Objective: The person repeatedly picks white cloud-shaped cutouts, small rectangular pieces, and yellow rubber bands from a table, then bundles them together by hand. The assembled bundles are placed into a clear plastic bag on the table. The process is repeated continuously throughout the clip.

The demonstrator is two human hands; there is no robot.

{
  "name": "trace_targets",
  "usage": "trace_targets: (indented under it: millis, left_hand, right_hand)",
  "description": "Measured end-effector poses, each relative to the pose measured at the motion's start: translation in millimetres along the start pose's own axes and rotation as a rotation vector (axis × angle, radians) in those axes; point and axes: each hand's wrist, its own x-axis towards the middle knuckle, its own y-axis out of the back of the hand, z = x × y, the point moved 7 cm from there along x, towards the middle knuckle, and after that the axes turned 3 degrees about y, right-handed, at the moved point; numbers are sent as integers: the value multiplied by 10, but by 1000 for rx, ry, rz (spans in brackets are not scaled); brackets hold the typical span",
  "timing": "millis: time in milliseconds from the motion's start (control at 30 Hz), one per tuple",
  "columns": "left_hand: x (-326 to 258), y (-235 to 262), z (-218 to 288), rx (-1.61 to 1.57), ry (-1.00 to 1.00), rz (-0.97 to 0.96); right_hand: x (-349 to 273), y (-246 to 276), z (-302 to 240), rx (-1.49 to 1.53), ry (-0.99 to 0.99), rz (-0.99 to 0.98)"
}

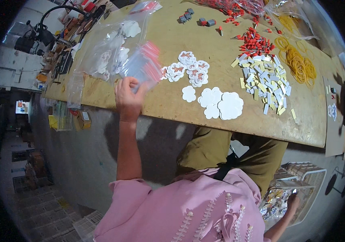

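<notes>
My left hand [129,97] is at the near edge of a fanned stack of clear zip bags with red-pink strips [151,60]. Its fingers are closed in a pinch on the corner of a zip bag. To the right of the stack lie small flower-shaped cards with brown bear prints [187,58] and, nearer me, plain white flower-shaped cards [231,105]. My right hand [293,200] is low at the right, over a white plastic basket [310,195] of small shiny packets [275,201]. Its fingers are too small and dark to make out.
A heap of pale yellow and grey strips [265,78] lies right of the cards, below red-tipped small parts [256,42]. Yellow rubber bands [299,62] lie beyond. Grey small blocks [186,16] sit at the back. Large clear bags [100,48] cover the table's left side.
</notes>
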Motion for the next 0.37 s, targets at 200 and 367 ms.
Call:
trace_targets:
  millis: [200, 367]
  left_hand:
    - [-51, -131, -326, -313, 257, -90]
    - [-158, -20, -316, -444, 264, 171]
  right_hand:
    - [239, 663, -1296, 315, 286, 74]
    - [-159, 1979, -2595, 544, 455, 331]
